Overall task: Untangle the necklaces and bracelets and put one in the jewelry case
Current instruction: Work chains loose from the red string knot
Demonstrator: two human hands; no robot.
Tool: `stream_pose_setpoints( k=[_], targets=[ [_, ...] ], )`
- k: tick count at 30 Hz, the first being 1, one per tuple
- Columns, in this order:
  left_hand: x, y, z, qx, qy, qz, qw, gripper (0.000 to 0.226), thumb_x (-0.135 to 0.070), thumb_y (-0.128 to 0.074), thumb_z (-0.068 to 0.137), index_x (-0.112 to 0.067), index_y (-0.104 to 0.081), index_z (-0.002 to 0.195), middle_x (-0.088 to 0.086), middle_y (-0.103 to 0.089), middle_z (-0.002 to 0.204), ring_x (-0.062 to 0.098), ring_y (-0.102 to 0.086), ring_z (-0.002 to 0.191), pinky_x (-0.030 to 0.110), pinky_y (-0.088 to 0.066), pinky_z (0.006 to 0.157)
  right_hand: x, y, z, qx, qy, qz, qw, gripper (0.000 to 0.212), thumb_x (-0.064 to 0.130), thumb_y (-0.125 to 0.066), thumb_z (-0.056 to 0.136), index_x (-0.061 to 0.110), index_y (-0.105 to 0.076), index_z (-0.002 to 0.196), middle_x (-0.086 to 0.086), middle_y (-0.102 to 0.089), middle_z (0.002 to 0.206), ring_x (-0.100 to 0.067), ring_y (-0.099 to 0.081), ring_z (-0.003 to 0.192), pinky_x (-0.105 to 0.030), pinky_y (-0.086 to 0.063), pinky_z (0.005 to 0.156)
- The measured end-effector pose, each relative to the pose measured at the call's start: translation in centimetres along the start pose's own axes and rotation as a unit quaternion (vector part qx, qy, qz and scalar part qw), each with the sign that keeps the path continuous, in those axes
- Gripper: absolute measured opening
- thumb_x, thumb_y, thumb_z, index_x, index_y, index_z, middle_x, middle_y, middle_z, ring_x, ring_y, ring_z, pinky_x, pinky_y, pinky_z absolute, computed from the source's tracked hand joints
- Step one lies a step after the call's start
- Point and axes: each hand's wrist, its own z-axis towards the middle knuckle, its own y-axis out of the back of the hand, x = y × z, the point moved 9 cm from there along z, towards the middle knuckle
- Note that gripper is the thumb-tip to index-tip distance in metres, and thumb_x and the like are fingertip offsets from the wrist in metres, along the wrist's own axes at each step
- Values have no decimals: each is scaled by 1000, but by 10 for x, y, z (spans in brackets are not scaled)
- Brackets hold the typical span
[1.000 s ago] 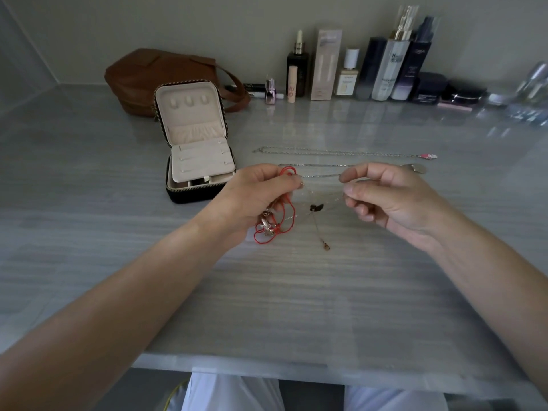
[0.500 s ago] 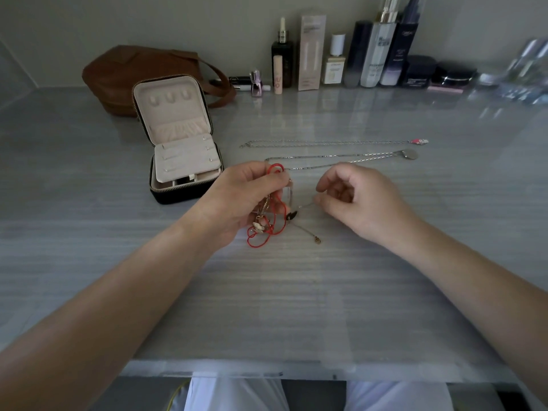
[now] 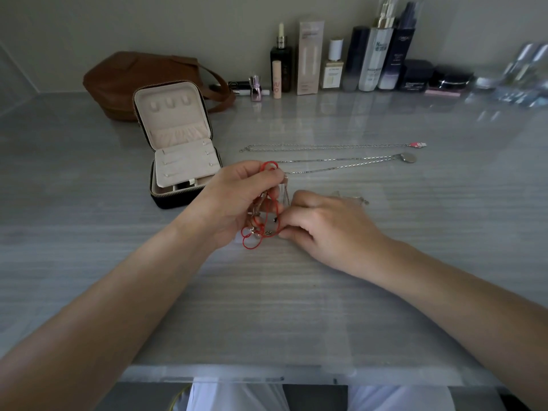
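Grey streaked bench point(image 3: 296, 307) runs back to a plain beige wall. Left hand point(image 3: 234, 200) has its fingers point(image 3: 252, 173) curled round the tangle point(image 3: 267, 215) of red cord & thin metal chains; 1 red loop sticks up above the fingers, more loops hang below the palm. Right hand point(image 3: 329, 229) is just beside it, fingers point(image 3: 292, 231) curled tight, tips pinching the lower part of the tangle near a small black bead.

Jewelry case point(image 3: 178, 137) stands open on the bench, left of the hands: black outside, cream lining, lid upright. Brown bag point(image 3: 133, 78) sits behind it.

2 silver chains lie stretched out beyond the hands, apart from the tangle: pink-charm chain point(image 3: 326, 146) farther back, disc-pendant chain point(image 3: 341, 166) nearer.

Cosmetics row point(image 3: 370, 63) lines the wall. 1 dark bottle point(image 3: 400, 51) seems to read L'OREAL; other labels too small to read.
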Motion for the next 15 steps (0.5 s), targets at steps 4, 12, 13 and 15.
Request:
stream_pose_setpoints(
  k=[4,12,13,15],
  targets=[
    [0,6,1,-18,7,21,1000,16,-15,-54,92,-14,-58,77,-3,-52,58,9,-52,44,14,-21,35,0,-6,-1,20,8,20,1000,32,35,-40,83,15,-65,83,-4,-60,81,-31,-61,59,-34,-51,50],
    [3,18,6,-58,17,26,998,13,-16,-56,91,-13,-59,78,-3,-52,57,9,-44,43,14,-18,36,-26,12,-9,-3,-113,270,956,13,21,-60,71,31,-51,68,13,-51,74,-3,-48,63,-12,-35,61],
    [3,19,6,-60,17,24,998,13,-15,-57,91,-13,-59,78,-3,-52,57,9,-44,43,14,-18,36,-27,13,-9,-5,-125,320,939,14,18,-60,70,29,-52,67,12,-53,74,-3,-47,60,-14,-36,61],
    [4,21,7,-66,17,25,997,13,-16,-58,90,-13,-59,77,-3,-52,57,8,-44,42,14,-17,37,-31,15,-9,-18,-146,427,892,13,11,-58,69,22,-53,66,7,-61,75,-1,-46,57,-18,-38,58]
  ],
)
